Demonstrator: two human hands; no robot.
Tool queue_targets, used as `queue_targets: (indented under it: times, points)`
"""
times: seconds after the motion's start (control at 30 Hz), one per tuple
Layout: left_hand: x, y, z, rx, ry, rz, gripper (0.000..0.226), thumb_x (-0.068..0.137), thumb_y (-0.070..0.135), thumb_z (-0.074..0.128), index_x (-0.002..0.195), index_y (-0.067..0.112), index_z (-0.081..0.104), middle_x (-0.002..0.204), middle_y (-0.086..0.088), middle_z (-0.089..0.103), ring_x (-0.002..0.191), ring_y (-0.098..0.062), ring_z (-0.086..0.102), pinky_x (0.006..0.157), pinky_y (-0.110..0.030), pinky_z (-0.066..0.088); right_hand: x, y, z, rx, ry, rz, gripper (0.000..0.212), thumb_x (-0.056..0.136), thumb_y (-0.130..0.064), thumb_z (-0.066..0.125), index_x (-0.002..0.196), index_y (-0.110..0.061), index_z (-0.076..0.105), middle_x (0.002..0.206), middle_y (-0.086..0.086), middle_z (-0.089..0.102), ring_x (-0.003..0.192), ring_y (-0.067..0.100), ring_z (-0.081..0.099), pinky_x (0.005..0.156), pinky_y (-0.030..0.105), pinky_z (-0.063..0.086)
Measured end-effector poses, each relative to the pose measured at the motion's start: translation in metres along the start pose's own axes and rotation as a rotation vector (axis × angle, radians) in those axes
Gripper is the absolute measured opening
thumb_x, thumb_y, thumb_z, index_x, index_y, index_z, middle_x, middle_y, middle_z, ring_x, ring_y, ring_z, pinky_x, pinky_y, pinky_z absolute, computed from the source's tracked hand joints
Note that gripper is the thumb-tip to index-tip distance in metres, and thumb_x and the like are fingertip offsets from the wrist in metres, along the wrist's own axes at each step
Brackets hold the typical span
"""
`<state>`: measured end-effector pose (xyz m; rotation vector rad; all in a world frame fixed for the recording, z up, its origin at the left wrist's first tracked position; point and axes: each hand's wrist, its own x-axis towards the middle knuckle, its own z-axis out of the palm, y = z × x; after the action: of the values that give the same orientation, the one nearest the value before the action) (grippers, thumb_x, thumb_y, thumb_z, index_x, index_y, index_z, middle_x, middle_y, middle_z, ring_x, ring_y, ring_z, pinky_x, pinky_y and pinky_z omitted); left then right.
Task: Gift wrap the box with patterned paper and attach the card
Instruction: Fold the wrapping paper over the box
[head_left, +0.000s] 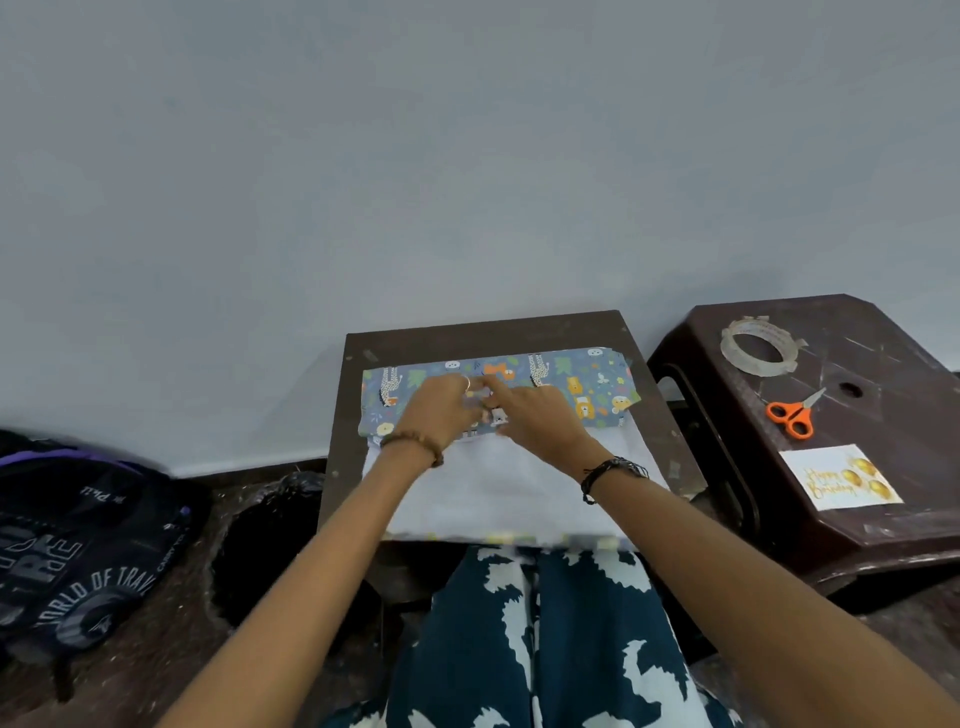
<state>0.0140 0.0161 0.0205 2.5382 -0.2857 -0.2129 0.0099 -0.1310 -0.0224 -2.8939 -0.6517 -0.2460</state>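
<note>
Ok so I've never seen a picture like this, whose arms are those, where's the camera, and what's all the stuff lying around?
The camera sits on a person's head, looking down, so the two arms are their own. The left hand and right hand press down on patterned wrapping paper folded over something on a small dark table; the paper's white back faces up nearer the person. Whether the fingers pinch the paper is hard to tell. On a brown stool to the right lie a tape roll, orange scissors and a birthday card. A dark bag lies on the left.

Blue animal-print paper (582, 387), orange scissors (790, 413)
</note>
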Motion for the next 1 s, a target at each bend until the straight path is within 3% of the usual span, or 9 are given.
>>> queue_targets:
  times: [0.13,0.27,0.4,0.5,0.57,0.63,0.73,0.8,1.0]
  points:
    - [0.029,0.002,0.015,0.441,-0.135,0.06,0.065,0.086,0.033,0.062,0.14,0.009,0.035,0.157,-0.009,-0.007,0.145,-0.022,-0.01,0.114,-0.048,-0.008,0.001,0.0,0.005,0.001,0.026,0.079,0.075,0.068,-0.023,0.081,0.134,-0.01,0.046,0.05,0.003,0.061,0.038,0.022,0.054,0.041,0.02,0.023]
    - [0.039,-0.025,0.035,0.483,-0.334,-0.017,0.116,0.072,0.055,0.069,0.148,0.015,-0.009,0.154,-0.01,-0.023,0.142,-0.025,-0.022,0.11,-0.056,-0.011,-0.003,-0.001,0.015,-0.08,0.174,0.105,0.1,0.043,-0.028,0.091,0.133,-0.012,0.048,0.037,-0.007,0.047,0.028,0.011,0.023,0.037,0.015,0.01]
    - [0.036,-0.033,0.046,0.544,-0.269,-0.006,0.105,0.081,0.054,0.059,0.147,0.02,-0.016,0.154,-0.008,-0.024,0.142,-0.026,-0.02,0.108,-0.061,-0.006,-0.003,-0.004,0.022,-0.063,0.144,0.164,0.096,0.055,-0.023,0.088,0.137,-0.02,0.038,0.054,-0.005,0.06,0.036,0.01,0.036,0.036,0.019,0.027]
    - [0.034,-0.033,0.05,0.561,-0.231,0.009,0.097,0.086,0.051,0.055,0.147,0.019,-0.014,0.154,-0.008,-0.021,0.143,-0.027,-0.017,0.109,-0.062,-0.004,0.003,0.0,0.01,0.125,-0.142,0.134,0.088,0.076,-0.028,0.075,0.145,-0.023,0.022,0.111,0.002,0.067,0.09,0.022,0.065,0.069,0.03,0.051]
    - [0.033,-0.035,0.052,0.584,-0.198,0.002,0.093,0.088,0.049,0.052,0.147,0.018,-0.013,0.155,-0.008,-0.02,0.143,-0.026,-0.016,0.109,-0.061,-0.003,0.011,-0.002,-0.005,0.336,-0.292,0.173,0.069,0.085,-0.024,0.067,0.143,-0.019,0.03,0.125,0.008,0.059,0.11,0.029,0.057,0.087,0.039,0.05]
    - [0.033,-0.034,0.052,0.601,-0.193,-0.003,0.088,0.09,0.047,0.05,0.148,0.017,-0.008,0.156,-0.007,-0.018,0.143,-0.024,-0.016,0.109,-0.061,-0.003,0.019,-0.011,-0.015,0.542,-0.136,0.225,0.047,0.096,-0.023,0.049,0.141,-0.015,0.036,0.134,0.01,0.052,0.122,0.028,0.049,0.098,0.041,0.043]
    - [0.031,-0.033,0.054,0.602,-0.18,-0.017,0.079,0.094,0.046,0.041,0.148,0.018,-0.009,0.157,-0.005,-0.013,0.144,-0.024,-0.015,0.11,-0.059,-0.007,0.038,-0.039,-0.005,0.708,-0.013,0.206,0.05,0.102,-0.029,0.031,0.148,-0.013,0.02,0.154,0.005,0.027,0.142,0.016,0.02,0.117,0.034,0.017]
    - [0.031,-0.033,0.054,0.598,-0.163,-0.013,0.076,0.096,0.048,0.035,0.148,0.019,-0.012,0.157,-0.004,-0.014,0.144,-0.023,-0.015,0.111,-0.058,-0.009,0.048,-0.044,0.013,0.662,-0.064,0.251,0.054,0.102,-0.034,0.026,0.149,-0.01,0.013,0.157,0.004,0.017,0.145,0.015,0.009,0.118,0.032,0.004]
    - [0.037,-0.04,0.057,0.516,-0.132,-0.004,0.098,0.086,0.049,0.054,0.147,0.01,-0.012,0.157,-0.005,-0.014,0.144,-0.02,-0.012,0.111,-0.056,-0.004,0.03,0.021,0.044,0.132,0.067,0.528,0.084,0.086,-0.055,-0.009,0.144,-0.009,0.03,0.15,0.007,0.032,0.142,0.02,0.02,0.116,0.043,0.006]
